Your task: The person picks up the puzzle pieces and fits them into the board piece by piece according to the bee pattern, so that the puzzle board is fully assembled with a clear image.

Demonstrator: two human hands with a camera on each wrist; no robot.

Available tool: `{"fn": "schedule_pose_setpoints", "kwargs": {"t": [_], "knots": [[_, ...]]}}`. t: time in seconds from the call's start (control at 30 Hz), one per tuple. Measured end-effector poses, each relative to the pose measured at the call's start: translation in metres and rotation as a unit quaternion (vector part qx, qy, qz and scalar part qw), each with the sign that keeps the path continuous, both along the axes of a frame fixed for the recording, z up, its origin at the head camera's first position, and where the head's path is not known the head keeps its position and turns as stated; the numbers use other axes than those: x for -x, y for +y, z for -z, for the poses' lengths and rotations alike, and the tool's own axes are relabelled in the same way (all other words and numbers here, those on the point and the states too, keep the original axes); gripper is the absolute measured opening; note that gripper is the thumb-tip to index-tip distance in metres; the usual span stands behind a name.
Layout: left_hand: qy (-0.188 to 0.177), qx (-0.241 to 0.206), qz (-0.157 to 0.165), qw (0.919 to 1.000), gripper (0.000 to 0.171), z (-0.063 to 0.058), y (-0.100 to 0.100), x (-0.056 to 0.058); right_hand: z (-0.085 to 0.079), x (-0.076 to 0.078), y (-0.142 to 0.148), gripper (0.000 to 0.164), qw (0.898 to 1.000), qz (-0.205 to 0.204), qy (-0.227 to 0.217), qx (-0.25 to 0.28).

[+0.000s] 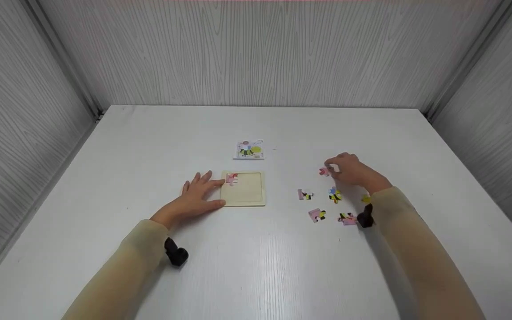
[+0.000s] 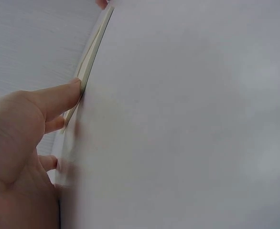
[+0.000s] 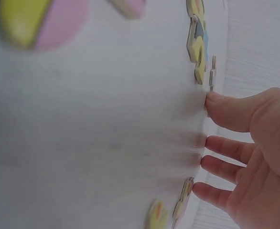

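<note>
My left hand (image 1: 198, 195) lies with spread fingers at the left side of a shallow wooden puzzle tray (image 1: 256, 204), thumb and index fingertip touching its edge. The left wrist view shows the thumb (image 2: 59, 98) against the tray's rim (image 2: 90, 64). One pink puzzle piece (image 1: 231, 178) sits in the tray's upper left corner. To the right, my right hand (image 1: 349, 170) bends down to the table, thumb and index finger pinching another pink puzzle piece (image 1: 324, 171). In the right wrist view the thumb (image 3: 233, 110) partly covers that piece, other fingertips resting on the table.
Several loose puzzle pieces lie near the right forearm, among them a yellow, black and blue one (image 1: 335, 194), a pink and yellow one (image 1: 317, 215) and a pink one (image 1: 348, 218). Behind the tray lies a square picture of a bee (image 1: 250, 150). Grey wood-grain panels (image 1: 256, 53) enclose the white table.
</note>
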State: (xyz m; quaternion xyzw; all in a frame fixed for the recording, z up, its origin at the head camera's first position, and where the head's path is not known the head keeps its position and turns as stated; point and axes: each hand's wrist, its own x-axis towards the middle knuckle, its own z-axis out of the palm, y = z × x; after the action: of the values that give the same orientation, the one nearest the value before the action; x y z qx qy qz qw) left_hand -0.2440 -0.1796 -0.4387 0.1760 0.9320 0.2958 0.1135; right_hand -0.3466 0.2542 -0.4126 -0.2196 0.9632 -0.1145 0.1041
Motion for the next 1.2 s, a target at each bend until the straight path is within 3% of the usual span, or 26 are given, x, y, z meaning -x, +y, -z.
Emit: {"fn": "schedule_pose_setpoints", "kwargs": {"t": [0.57,1.2], "knots": [[-0.004,0.008,-0.003,1.0,0.067,0.0,0.001,0.001,0.002,0.002,0.004,0.026,0.999,0.015,-0.011,0.036],[0.005,0.002,-0.001,1.0,0.066,0.0,0.001,-0.001,-0.006,-0.006,-0.008,0.036,0.992,0.045,-0.023,0.113]]}}
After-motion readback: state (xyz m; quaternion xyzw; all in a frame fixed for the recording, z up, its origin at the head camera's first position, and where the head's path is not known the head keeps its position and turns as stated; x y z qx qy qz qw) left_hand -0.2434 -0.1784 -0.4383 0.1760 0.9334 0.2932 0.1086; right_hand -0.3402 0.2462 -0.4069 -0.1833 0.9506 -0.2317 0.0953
